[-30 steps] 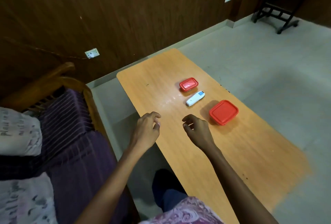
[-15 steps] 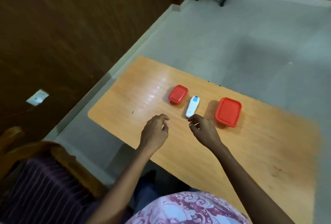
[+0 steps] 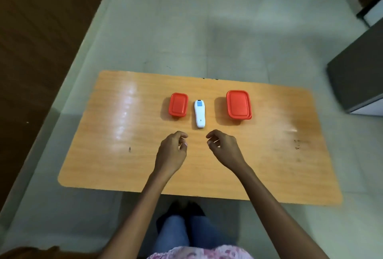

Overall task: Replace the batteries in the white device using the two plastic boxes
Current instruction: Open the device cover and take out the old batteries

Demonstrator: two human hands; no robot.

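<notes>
Inventory, head view, as I read it from my station.

1. Tabletop (image 3: 124, 134): orange wood grain, rounded corners. Half a second ago it lay skewed across my view; now it sits square-on, long edge toward me.
2. Device (image 3: 200, 113): white, blue patch at its far end, flat on the tabletop at mid-width, pointing straight away from me. Earlier it looked tilted. Its place between the boxes has not changed.
3. Small box (image 3: 178, 105): red lid on, just left of the device, not touching it.
4. Large box (image 3: 238, 104): red lid on, right of the device, with a wider gap than on the small box's side.
5. Left grip (image 3: 171, 153): over the tabletop, near the device's close end and to its left. Fingers loosely curled, thumb near forefinger, nothing in it. Same pose as before.
6. Right grip (image 3: 224, 151): mirrors the left grip, right of the device's close end. Loosely curled, holds nothing, touches nothing I can see. Earlier its fingertips sat close by the device's near end; now a small gap shows.
7. Floor (image 3: 186, 30): pale tiles, more of it in view than before.
8. Wall (image 3: 31, 51): dark wood, left; the socket seen earlier is out of view.
9. Cabinet (image 3: 356, 76): grey, right edge, newly in view.
10. Legs (image 3: 176, 234): blue jeans, below the tabletop's near edge.
</notes>
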